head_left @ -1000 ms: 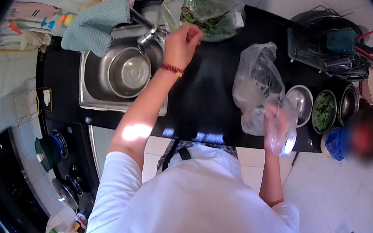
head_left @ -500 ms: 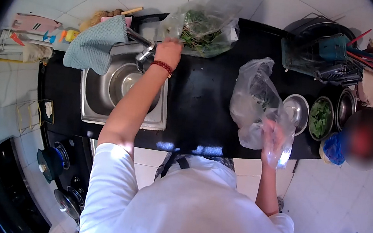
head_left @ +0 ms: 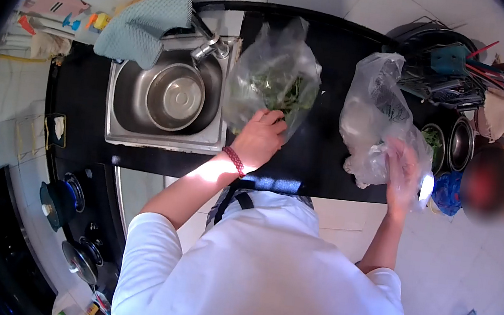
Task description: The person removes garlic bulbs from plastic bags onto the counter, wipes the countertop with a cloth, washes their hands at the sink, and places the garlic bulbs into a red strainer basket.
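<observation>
The left hand [head_left: 262,136] has its fingers curled closed on the near edge of the bag of greens [head_left: 265,87], seemingly to control the limp plastic beside the sink [head_left: 124,94]. The right hand [head_left: 403,170] shows through the clear bag [head_left: 364,118], its grip impossible to tell. Both bags rest on a sunlit black tabletop [head_left: 319,150] above pale floor tiles [head_left: 440,262].

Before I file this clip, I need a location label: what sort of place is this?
Probably a home kitchen: there is a sink with a faucet, a stove bearing a dark pot, and a plastic bag of greens.
</observation>
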The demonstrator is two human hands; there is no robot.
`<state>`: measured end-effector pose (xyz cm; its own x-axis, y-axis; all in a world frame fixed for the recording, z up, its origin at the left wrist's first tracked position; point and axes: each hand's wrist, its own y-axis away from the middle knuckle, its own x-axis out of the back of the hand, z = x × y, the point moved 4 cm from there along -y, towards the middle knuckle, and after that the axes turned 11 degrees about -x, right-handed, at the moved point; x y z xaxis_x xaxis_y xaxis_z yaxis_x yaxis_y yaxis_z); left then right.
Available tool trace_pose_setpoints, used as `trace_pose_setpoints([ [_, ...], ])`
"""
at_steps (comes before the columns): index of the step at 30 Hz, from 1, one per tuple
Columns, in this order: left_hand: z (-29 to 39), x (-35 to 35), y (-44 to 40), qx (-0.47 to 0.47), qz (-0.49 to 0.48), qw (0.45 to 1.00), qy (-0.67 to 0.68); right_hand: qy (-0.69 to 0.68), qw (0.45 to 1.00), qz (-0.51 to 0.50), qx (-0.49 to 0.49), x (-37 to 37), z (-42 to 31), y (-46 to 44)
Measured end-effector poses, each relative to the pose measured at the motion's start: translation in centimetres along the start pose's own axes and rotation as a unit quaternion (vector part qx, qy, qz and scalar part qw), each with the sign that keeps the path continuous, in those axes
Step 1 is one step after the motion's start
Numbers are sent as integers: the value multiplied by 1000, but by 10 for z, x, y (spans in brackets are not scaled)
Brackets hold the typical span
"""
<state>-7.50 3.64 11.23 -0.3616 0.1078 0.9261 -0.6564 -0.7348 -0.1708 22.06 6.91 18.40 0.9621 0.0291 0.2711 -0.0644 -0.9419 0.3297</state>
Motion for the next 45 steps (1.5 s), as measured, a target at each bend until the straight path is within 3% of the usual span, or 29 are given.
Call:
trace_pose_setpoints([
  [2,8,-3,7,-9,-23,1000,-3,-14,999,-29,-8,5,-11,6],
  [3,7,-5,10,30,-68,997,-10,-20,999,-43,-12,8,-17,9],
  [5,1,-7,18,107,-159,981,-22,84,992,-17,92,26,-28,16],
  [7,-4,-2,30,143,-128,981,-24,83,979,12,184,49,-27,22],
  [11,-9,12,49,181,-85,977,-67,13,970,-9,244,56,-42,19],
  [16,-7,16,66,267,-35,962,-50,-115,940,-199,252,-6,-58,-2],
  [20,-5,14,71,245,-26,966,-75,-205,860,-416,212,-94,-49,-12],
  [23,-6,12,78,257,13,966,-31,-216,829,-482,186,-144,-32,-11],
  [25,-5,22,76,301,5,952,61,-119,899,-413,85,-159,-19,-13],
  [28,3,22,72,212,20,977,12,-64,927,-362,-70,-175,6,-26],
  [30,12,31,62,179,22,984,-16,-88,944,-319,-6,-183,44,-43],
  [32,11,22,61,150,76,986,15,-97,950,-297,-9,-191,57,-52],
  [34,9,20,56,139,122,982,33,-95,948,-295,-78,-208,55,-51],
  [37,-2,15,47,178,102,978,41,13,947,-303,101,-219,22,-32],
  [38,-6,16,45,201,100,973,50,-159,937,-304,-59,-223,32,-40],
  [39,-10,17,43,225,97,968,59,-324,875,-289,-215,-230,43,-49],
  [40,-14,17,40,249,96,961,67,-471,764,-259,-357,-235,52,-51],
  [43,-25,15,41,237,47,969,50,-445,801,-236,-324,-209,54,-48],
  [45,-29,17,40,260,23,962,84,-251,927,-190,-207,-185,46,-36],
])
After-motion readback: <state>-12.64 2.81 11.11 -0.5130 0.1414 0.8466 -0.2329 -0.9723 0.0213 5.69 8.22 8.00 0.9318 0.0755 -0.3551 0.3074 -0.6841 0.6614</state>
